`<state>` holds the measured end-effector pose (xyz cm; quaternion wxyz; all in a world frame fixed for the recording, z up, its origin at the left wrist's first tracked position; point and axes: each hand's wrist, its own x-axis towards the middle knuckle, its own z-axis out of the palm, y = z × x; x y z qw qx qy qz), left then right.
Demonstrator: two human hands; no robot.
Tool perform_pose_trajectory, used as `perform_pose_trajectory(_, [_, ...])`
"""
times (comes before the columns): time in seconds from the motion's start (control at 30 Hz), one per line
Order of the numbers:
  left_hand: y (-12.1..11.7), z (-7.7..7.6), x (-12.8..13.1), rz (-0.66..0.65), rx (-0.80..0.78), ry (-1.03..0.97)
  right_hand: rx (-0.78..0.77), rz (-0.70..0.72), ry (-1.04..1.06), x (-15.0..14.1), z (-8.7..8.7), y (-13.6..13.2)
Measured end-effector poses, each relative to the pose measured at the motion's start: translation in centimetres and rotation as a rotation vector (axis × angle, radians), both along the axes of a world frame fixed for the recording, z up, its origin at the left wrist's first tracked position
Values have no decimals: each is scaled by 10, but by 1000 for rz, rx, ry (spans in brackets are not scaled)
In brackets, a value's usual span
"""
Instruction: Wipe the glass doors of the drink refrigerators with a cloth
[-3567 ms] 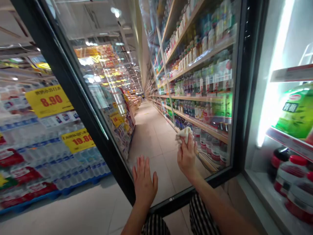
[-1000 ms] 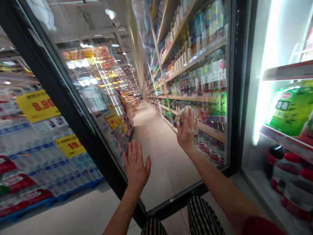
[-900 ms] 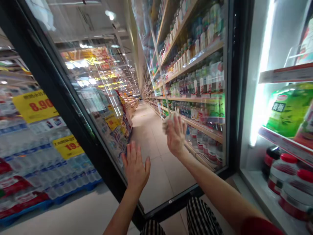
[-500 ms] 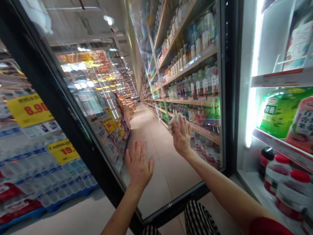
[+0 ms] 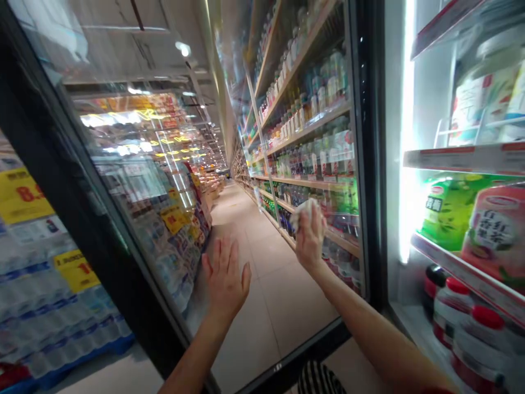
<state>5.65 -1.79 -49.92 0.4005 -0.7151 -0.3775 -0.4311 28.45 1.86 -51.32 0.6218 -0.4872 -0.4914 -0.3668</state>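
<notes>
Before me is a glass door (image 5: 367,137) in a black frame, swung out from a lit cooler. My left hand (image 5: 226,282) is open, its palm flat toward the lower middle of the pane, fingers pointing up and slightly apart. To the right and a little higher, my right hand (image 5: 309,243) presses a pale crumpled cloth (image 5: 302,212) to the glass. The fingers lie over the cloth and cover part of it. Shelves of bottles and an aisle show in the pane, with hazy streaks and glare.
On the right, the cooler holds a green drink pack (image 5: 445,210), a pink jug (image 5: 496,235) and red-capped jars (image 5: 478,339) close to my right arm. Packs of bottled water (image 5: 53,323) with yellow price signs (image 5: 76,271) stand left, beyond the door frame.
My right hand has slid the cloth rightward across the glass, nearer the door's right frame. My left hand keeps about the same place on the pane. The view has turned slightly right.
</notes>
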Motion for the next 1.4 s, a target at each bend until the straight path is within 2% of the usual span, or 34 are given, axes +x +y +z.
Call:
perform_pose_trajectory(0.07, [-1, 2, 0, 2, 6, 9, -34, 49, -247, -8, -4, -3])
perform_pose_trajectory(0.1, [-2, 6, -1, 1, 13, 18, -35, 44, -288, -4, -5, -3])
perform_pose_trajectory(0.17, [-3, 16, -4, 3, 28, 31, -4, -16, -150, 21, 0, 4])
perform_pose_trajectory(0.27, [-1, 37, -7, 23, 51, 3, 73, -104, 306, 64, 21, 19])
perform_pose_trajectory(0.3, [0, 44, -8, 30, 52, -7, 97, -112, 393, 70, 29, 22])
perform_pose_trajectory(0.37, [4, 54, -7, 35, 56, -7, 108, -96, 372, 69, 40, 24])
perform_pose_trajectory(0.47, [8, 59, -5, 36, 73, 2, 16, -22, 30, 53, 47, 20])
perform_pose_trajectory(0.53, [8, 59, -6, 38, 81, 7, -25, -2, -72, 59, 52, 19])
perform_pose_trajectory(0.6, [7, 59, -8, 32, 84, 24, 3, -35, 22, 82, 64, 21])
perform_pose_trajectory(0.7, [4, 65, -9, 27, 73, 36, 65, -78, 317, 108, 94, 26])
perform_pose_trajectory(0.77, [3, 73, -7, 34, 82, 17, 50, -57, 325, 96, 110, 25])
perform_pose_trajectory(0.8, [3, 78, -5, 39, 86, 7, 35, -37, 239, 81, 113, 22])
perform_pose_trajectory(0.9, [5, 93, -3, 41, 80, -5, -2, 41, -232, 29, 111, 12])
perform_pose_trajectory(0.97, [7, 101, -5, 38, 81, -4, -25, 67, -422, 14, 108, 8])
perform_pose_trajectory(1.03, [9, 106, -9, 34, 94, 3, -15, 40, -309, 24, 113, 9])
perform_pose_trajectory(1.13, [9, 107, -16, 27, 84, 16, 48, -20, 189, 53, 135, 15])
perform_pose_trajectory(1.2, [8, 107, -19, 22, 79, 13, 57, -21, 300, 55, 148, 17])
perform_pose_trajectory(1.3, [4, 109, -16, -9, 100, 13, 55, 34, 11, 15, 152, 14])
perform_pose_trajectory(1.4, [-4, 121, -1, -157, 135, 44, 73, 131, -280, -40, 142, 8])
